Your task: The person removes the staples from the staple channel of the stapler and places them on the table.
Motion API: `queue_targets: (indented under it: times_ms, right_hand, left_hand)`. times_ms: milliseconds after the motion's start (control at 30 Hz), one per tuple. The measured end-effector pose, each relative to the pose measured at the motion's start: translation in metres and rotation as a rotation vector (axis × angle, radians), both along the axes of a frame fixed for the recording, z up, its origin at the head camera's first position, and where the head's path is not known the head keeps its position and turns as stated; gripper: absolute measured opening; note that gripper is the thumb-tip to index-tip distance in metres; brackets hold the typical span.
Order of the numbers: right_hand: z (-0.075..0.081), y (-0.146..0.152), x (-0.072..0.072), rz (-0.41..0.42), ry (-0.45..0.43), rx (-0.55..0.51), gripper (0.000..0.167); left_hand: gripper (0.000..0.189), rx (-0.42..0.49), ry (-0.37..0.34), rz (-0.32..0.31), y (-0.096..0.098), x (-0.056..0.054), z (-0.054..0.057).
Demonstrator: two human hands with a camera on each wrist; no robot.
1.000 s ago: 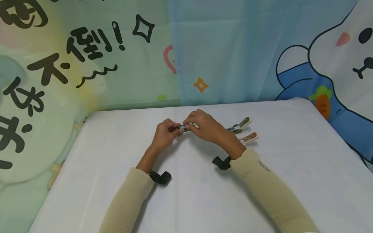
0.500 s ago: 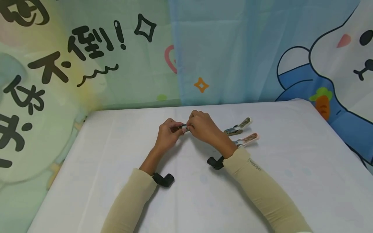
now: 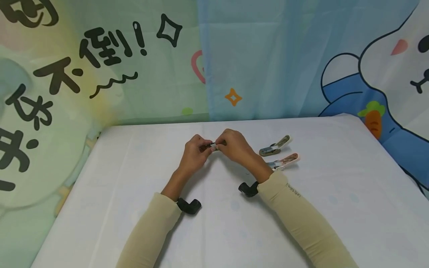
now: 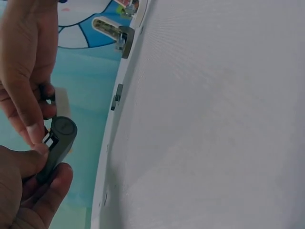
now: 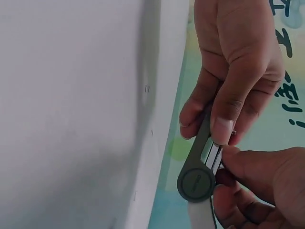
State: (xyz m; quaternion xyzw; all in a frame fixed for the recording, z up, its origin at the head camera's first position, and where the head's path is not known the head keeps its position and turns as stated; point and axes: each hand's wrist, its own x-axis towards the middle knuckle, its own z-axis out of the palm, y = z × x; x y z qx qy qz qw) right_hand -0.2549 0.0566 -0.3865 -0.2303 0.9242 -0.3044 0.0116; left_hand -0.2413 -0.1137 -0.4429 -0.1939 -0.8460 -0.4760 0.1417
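Both hands meet over the far middle of the table, on a small dark grey-green stapler (image 5: 196, 186) that is folded open. It has a round disc at its hinge, a pale arm (image 5: 202, 215) and a narrow metal channel (image 4: 49, 140). My left hand (image 3: 194, 152) holds the stapler between thumb and fingers near the hinge. From the other side my right hand (image 3: 236, 145) pinches the dark body, its thumb tip over the channel. In the head view the fingers hide most of the stapler.
To the right lie an olive-green stapler (image 3: 269, 150) and a pink stapler (image 3: 285, 160), the pink one partly behind my right wrist. Tiny staple-like bits (image 5: 147, 88) are scattered on the white tabletop (image 3: 218, 223). A printed cloth (image 3: 254, 63) hangs behind the table.
My right hand has shifted slightly left and down, its fingers drawn in closer at the stapler. The two staplers on the right show more fully. From half a second ago, little differs.
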Motion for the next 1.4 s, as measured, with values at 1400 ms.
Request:
queue_targets:
  times_ms: [1400]
  right_hand:
    - [-0.007, 0.077, -0.001, -0.148, -0.385, -0.275, 0.023]
  left_hand:
    - [0.021, 0.105, -0.169, 0.067, -0.032, -0.011, 0.015]
